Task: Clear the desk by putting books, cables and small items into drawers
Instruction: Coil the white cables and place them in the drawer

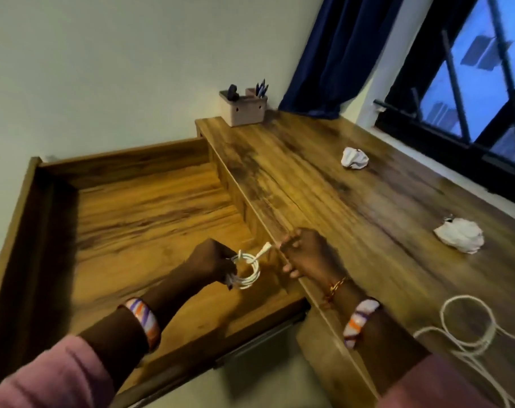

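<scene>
My left hand [210, 262] grips a coiled white cable [248, 267] over the near right part of the open wooden drawer [138, 213]; one plug end of the cable sticks up toward the desk edge. My right hand [304, 251] rests with curled fingers on the left edge of the wooden desk [324, 184], just right of the coil, and it seems to hold nothing. A second white cable [468, 331] lies in loose loops on the desk at the near right.
Two crumpled white paper balls [354, 158] [460, 234] lie on the desk. A small organiser box [244, 106] with pens stands at the far corner. A dark curtain [335, 54] and a window [486, 69] line the right side.
</scene>
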Available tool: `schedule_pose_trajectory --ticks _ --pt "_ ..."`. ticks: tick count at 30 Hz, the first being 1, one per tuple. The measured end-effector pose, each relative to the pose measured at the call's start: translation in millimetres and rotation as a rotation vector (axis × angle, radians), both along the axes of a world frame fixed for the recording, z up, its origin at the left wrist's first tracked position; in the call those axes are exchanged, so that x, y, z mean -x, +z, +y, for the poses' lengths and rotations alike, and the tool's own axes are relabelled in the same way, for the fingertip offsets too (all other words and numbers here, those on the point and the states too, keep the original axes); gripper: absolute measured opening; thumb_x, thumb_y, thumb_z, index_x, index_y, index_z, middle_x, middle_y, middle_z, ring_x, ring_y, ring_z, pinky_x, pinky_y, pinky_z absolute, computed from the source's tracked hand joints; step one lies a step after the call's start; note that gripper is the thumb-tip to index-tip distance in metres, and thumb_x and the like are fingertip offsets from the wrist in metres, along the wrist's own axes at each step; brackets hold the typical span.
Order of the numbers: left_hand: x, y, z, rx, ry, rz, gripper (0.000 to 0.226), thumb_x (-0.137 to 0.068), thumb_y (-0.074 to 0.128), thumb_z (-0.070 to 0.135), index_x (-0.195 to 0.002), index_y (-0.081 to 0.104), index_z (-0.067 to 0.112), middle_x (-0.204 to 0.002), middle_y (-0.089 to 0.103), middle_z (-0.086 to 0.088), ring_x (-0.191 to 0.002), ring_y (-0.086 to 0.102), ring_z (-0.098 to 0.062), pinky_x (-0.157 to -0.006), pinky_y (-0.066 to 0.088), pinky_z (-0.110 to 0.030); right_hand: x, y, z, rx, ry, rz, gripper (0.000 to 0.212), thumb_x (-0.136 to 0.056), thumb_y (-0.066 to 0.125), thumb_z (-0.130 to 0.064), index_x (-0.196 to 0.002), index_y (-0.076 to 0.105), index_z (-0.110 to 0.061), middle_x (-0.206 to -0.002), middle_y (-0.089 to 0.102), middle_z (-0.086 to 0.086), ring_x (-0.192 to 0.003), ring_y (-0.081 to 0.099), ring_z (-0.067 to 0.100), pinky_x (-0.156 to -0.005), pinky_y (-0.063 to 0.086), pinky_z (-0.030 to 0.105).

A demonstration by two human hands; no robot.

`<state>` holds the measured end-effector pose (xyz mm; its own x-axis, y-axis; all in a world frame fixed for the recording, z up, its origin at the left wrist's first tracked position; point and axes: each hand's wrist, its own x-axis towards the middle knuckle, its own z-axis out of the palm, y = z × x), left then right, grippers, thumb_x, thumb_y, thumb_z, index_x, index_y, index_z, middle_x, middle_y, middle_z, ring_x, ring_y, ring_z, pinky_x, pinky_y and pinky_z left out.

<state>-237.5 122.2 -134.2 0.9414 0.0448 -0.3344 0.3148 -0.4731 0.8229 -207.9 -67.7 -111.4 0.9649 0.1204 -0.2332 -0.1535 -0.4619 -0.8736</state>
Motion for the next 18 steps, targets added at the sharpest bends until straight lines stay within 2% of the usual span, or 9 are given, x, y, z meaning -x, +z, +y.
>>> schedule_pose_trajectory --ticks 2,3,7,9,11,13,15,17,18 --pt "-12.7 -24.5 -5.5 -0.066 0.015 0.086 0.015 -0.077 0.060 -0.009 -0.089 0.070 -0.011 -0.059 0.064 -0.015 -0.043 0.059 -0.013 -0.063 0.057 -0.035 -12.3 -6.1 -20.0 0.281 0.022 -0.251 0.011 -0.087 0.062 -0.026 -0.085 0.062 -0.015 -0.062 0.056 -0.008 -0.048 0.054 0.004 -0.041 0.036 0.004" --pt "-15.8 -35.3 -11.1 -0.080 0.027 0.116 0.016 -0.077 0.060 -0.009 -0.089 0.070 -0.011 -0.054 0.063 -0.012 -0.043 0.059 -0.013 -0.063 0.057 -0.034 -16.3 -9.0 -31.8 0.333 0.025 -0.284 0.011 -0.086 0.062 -0.028 -0.083 0.063 -0.017 -0.061 0.057 -0.008 -0.050 0.054 0.005 -0.044 0.036 0.005" --pt "-19.0 -59.8 -42.8 -0.052 0.084 0.160 0.015 -0.078 0.062 -0.006 -0.091 0.069 -0.006 -0.059 0.063 -0.014 -0.047 0.058 -0.017 -0.064 0.056 -0.036 -24.6 -16.3 -65.7 0.077 0.072 -0.050 0.009 -0.089 0.058 -0.017 -0.082 0.059 -0.012 -0.060 0.057 0.003 -0.039 0.053 0.006 -0.040 0.044 0.019" --pt "-19.1 -67.6 -56.7 -0.033 0.135 0.189 0.012 -0.079 0.065 -0.002 -0.089 0.070 -0.004 -0.046 0.060 -0.003 -0.038 0.055 -0.009 -0.052 0.052 -0.025 -25.8 -13.2 -72.0 -0.023 0.176 0.045 0.007 -0.090 0.056 -0.011 -0.084 0.056 -0.009 -0.063 0.056 0.005 -0.040 0.052 0.006 -0.039 0.044 0.019" --pt "-18.4 -70.9 -70.6 -0.063 0.187 0.220 0.008 -0.080 0.068 0.008 -0.077 0.071 0.002 -0.037 0.053 0.006 -0.030 0.048 0.000 -0.039 0.042 -0.014 -28.4 -7.0 -83.2 -0.042 0.292 0.068 0.010 -0.091 0.055 -0.011 -0.081 0.056 -0.011 -0.064 0.056 0.003 -0.043 0.052 0.009 -0.039 0.043 0.020" --pt "-17.9 -72.2 -78.2 -0.169 0.204 0.226 0.026 -0.081 0.070 0.021 -0.057 0.063 0.012 -0.031 0.048 0.008 -0.028 0.044 0.002 -0.036 0.034 -0.011 -29.0 1.2 -102.5 -0.011 0.363 0.043 0.015 -0.090 0.056 -0.015 -0.075 0.056 -0.016 -0.064 0.058 0.000 -0.042 0.052 0.008 -0.040 0.041 0.020" --pt "-17.6 -66.3 -76.5 -0.243 0.211 0.235 0.025 -0.082 0.068 0.019 -0.059 0.062 0.013 -0.046 0.058 0.004 -0.039 0.049 -0.001 -0.047 0.042 -0.017 -29.5 14.0 -125.7 0.010 0.379 0.009 0.017 -0.091 0.056 -0.017 -0.074 0.057 -0.020 -0.062 0.060 -0.003 -0.037 0.051 0.002 -0.036 0.037 0.016" --pt "-17.8 -53.6 -78.7 -0.285 0.228 0.271 0.011 -0.084 0.066 0.010 -0.079 0.069 0.001 -0.077 0.066 -0.013 -0.058 0.057 -0.018 -0.057 0.046 -0.027 -30.4 29.9 -154.4 -0.047 0.347 -0.022 0.019 -0.091 0.056 -0.012 -0.073 0.056 -0.020 -0.062 0.059 -0.002 -0.035 0.050 0.000 -0.034 0.037 0.014" --pt "-19.5 -46.3 -82.5 -0.349 0.239 0.266 0.017 -0.084 0.066 0.012 -0.084 0.069 -0.005 -0.085 0.067 -0.018 -0.065 0.058 -0.026 -0.059 0.045 -0.030 -30.3 37.8 -170.8 -0.081 0.317 -0.045 0.018 -0.090 0.056 -0.009 -0.074 0.056 -0.018 -0.063 0.058 0.000 -0.037 0.051 0.001 -0.035 0.039 0.014"
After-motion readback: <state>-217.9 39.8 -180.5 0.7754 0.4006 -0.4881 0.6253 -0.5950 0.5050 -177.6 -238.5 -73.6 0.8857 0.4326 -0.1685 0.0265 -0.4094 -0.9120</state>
